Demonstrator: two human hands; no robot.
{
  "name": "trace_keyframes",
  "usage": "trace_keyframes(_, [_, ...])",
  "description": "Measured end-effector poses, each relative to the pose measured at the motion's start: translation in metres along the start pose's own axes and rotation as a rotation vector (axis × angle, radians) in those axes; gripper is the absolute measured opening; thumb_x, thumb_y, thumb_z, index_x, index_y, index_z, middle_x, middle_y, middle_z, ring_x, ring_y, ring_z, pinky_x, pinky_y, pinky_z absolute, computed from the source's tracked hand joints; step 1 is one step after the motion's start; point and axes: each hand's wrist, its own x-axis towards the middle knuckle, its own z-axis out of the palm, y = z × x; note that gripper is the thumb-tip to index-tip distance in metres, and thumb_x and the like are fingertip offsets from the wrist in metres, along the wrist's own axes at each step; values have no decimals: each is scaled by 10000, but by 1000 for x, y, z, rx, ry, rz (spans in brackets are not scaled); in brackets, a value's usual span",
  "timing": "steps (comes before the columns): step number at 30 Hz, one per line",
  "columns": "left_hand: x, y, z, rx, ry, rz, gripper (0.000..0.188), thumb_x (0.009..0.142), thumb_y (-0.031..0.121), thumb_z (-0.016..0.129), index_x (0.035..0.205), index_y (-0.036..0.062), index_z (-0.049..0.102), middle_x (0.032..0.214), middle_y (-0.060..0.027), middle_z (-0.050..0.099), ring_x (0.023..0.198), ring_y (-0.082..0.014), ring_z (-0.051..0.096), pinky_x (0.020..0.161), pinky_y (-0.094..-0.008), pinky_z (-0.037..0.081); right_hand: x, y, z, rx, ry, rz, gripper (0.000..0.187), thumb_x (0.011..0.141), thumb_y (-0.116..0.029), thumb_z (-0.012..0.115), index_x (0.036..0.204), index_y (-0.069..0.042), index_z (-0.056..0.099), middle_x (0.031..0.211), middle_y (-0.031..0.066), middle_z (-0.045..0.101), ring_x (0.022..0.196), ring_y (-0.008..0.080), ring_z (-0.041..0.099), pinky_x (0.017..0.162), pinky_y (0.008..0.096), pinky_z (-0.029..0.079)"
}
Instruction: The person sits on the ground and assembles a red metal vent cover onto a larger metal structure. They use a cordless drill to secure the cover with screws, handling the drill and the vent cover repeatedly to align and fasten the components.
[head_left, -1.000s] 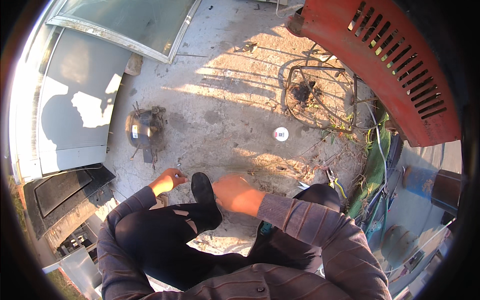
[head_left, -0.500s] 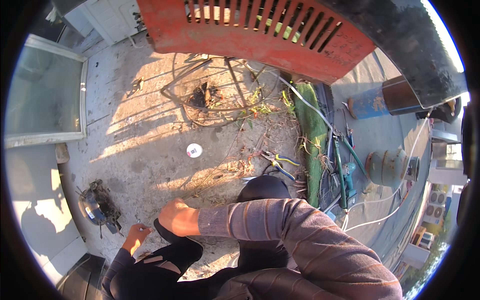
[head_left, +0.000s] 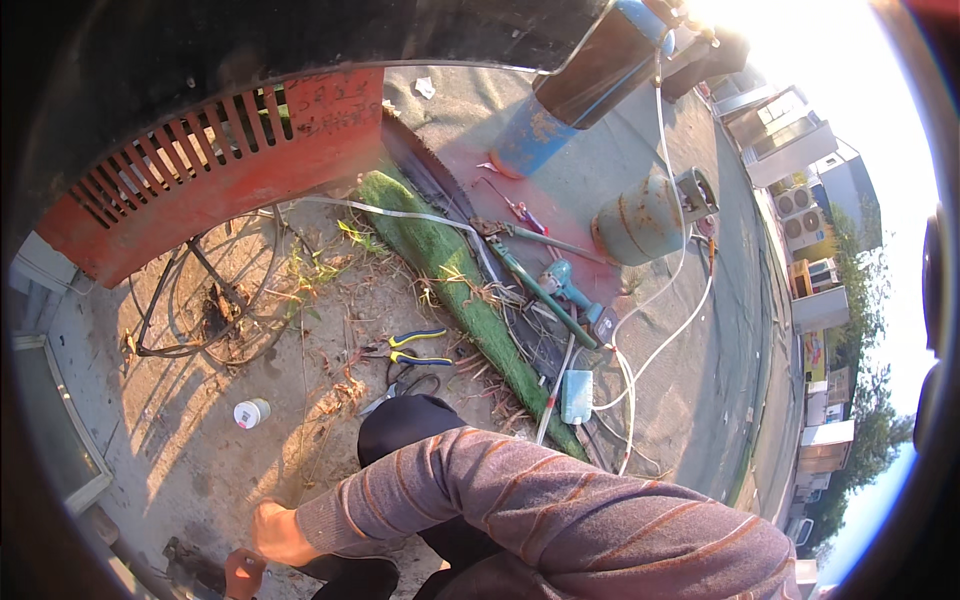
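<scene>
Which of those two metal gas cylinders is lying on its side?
The grey-green rusty cylinder lies on its side; the blue cylinder beyond it stands on its base.

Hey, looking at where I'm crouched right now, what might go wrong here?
The white hoses and cables loop loosely across the ground beside your knee; a foot might snag them. The rusty gas cylinder lies on its side and may roll. The pliers sit among dry weeds, easy to kneel on.
</scene>
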Motion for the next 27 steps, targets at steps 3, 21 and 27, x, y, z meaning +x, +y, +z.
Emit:
trace_keyframes(3, [11,13,-12,78,1,23,291,765,263,827,795,-8,723,838,-242,729,809,-436,702,758,-484,558,-3,1,-11,14,-34,-21,311,701,-297,734,856,-30,778,779,119,706,730,289,670,583,453,432])
trace_keyframes(21, [107,70,-43,185,21,329,337,745,291,840,894,0,756,848,-258,725,850,-442,701,771,-504,544,-29,29,-49,105,-331,157,218,768,-256,786,924,-107,824,926,83,776,881,299,735,640,476,545])
trace_keyframes(27, [95,60,-49,108,-9,352,354,762,295,814,891,-28,746,844,-275,718,852,-438,703,771,-502,543,-21,25,-13,72,-345,171,256,743,-250,801,957,-111,815,917,76,767,848,277,732,597,484,541])
